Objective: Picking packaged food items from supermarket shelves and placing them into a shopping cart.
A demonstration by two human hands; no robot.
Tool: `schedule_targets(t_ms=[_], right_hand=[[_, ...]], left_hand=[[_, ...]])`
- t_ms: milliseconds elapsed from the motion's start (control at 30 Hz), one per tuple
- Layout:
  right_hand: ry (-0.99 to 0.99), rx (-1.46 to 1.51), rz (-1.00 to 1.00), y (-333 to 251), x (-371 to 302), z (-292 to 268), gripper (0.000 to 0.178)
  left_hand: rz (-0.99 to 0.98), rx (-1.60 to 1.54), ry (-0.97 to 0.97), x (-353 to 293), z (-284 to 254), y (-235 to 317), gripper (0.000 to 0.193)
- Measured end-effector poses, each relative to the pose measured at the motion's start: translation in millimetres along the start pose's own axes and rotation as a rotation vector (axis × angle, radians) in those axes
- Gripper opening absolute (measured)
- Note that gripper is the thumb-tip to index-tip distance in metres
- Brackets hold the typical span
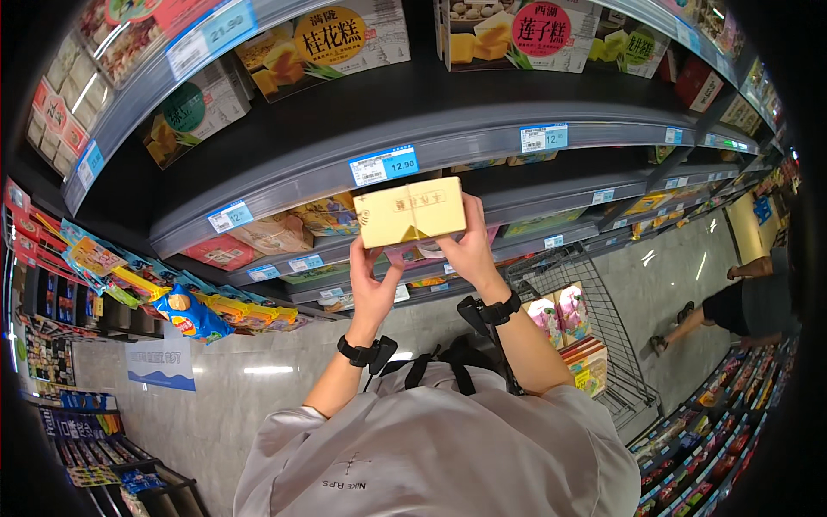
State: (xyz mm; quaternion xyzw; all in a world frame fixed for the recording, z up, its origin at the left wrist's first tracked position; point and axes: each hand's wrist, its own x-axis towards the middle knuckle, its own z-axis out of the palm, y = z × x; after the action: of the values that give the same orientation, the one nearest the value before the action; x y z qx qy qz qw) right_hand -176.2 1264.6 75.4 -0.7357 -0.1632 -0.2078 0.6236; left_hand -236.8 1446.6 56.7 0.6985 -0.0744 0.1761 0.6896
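Note:
A pale yellow rectangular box [422, 226] is held up in front of the shelf edge, with faint printing and a small gold triangle on its near face. My left hand [373, 280] grips its lower left corner, thumb and fingers bent. On the right end, my right hand [472, 250] is closed round the side and lower corner. Both wrists wear black bands. Just behind the box runs a grey shelf rail with a blue-and-white price tag [383, 165]. Above stand pastry boxes, one with a yellow round label [332, 39] and one with a pink round label [538, 34].
To the right stands a wire shopping cart [622, 345] holding pink packages [558, 312] and a stack of red-and-yellow boxes [587, 366]. Bagged snacks [189, 312] hang at the left shelf end. Another person [754, 302] is in the aisle at far right.

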Motion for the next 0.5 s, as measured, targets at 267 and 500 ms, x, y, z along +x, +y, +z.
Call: schedule_targets(t_ms=[267,500], right_hand=[[0.194,-0.182,-0.138,-19.4,-46.8,12.8,0.045],[0.194,0.025,0.209,-44.4,-118.9,-3.9,0.058]], left_hand=[[0.238,0.075,-0.104,-26.7,-14.5,7.9,0.073],[0.402,0.135,-0.155,-55.6,-31.8,27.4,0.061]])
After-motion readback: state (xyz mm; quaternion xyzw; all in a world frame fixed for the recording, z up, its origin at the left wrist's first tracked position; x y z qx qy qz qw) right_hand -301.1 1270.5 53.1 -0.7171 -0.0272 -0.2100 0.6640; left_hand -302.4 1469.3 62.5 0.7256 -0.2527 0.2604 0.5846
